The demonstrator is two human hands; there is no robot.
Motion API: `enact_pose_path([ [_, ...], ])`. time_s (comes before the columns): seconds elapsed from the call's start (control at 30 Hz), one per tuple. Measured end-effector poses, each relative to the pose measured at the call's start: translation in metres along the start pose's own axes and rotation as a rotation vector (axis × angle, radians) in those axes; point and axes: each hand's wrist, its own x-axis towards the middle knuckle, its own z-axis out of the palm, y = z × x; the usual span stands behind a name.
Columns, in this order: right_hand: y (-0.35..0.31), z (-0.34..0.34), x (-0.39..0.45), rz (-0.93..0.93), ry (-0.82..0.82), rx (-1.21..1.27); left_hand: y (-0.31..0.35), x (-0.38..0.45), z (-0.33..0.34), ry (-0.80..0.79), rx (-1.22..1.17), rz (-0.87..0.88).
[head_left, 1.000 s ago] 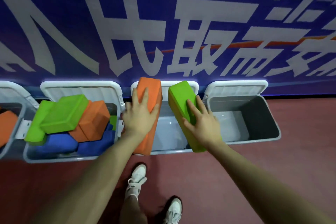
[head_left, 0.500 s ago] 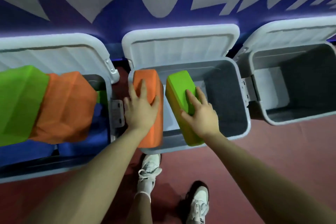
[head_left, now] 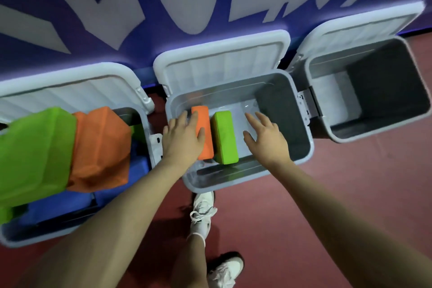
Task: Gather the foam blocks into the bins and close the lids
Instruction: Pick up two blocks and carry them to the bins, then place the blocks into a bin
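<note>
Orange foam block (head_left: 203,134) and green foam block (head_left: 225,137) stand side by side in the middle grey plastic bin (head_left: 301,124). Left hand (head_left: 183,139) rests spread fingers on the orange; right hand (head_left: 266,137) hovers wide, empty. Upright blocks might topple or jam the white hinged lid (head_left: 222,63).

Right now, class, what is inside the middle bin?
Inside the middle bin an orange foam block and a green foam block lie side by side. The left hand covers part of the orange block; the floor beneath both blocks is hidden.

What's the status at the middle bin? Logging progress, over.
Left hand open, touching orange foam block. Right hand open, holding nothing. Green foam block beside it inside middle grey plastic bin. Lid up.
</note>
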Motion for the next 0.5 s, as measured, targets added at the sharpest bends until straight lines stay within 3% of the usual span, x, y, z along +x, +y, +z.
enact_pose_path([
  [0.23, -0.003, -0.082, -0.088, -0.011, 0.152, 0.050, 0.053, -0.070, -0.087, 0.070, -0.050, 0.186],
  [0.5, 0.029, -0.150, -0.255, 0.103, 0.425, 0.122, 0.147, -0.189, -0.155, 0.065, 0.039, 0.491],
])
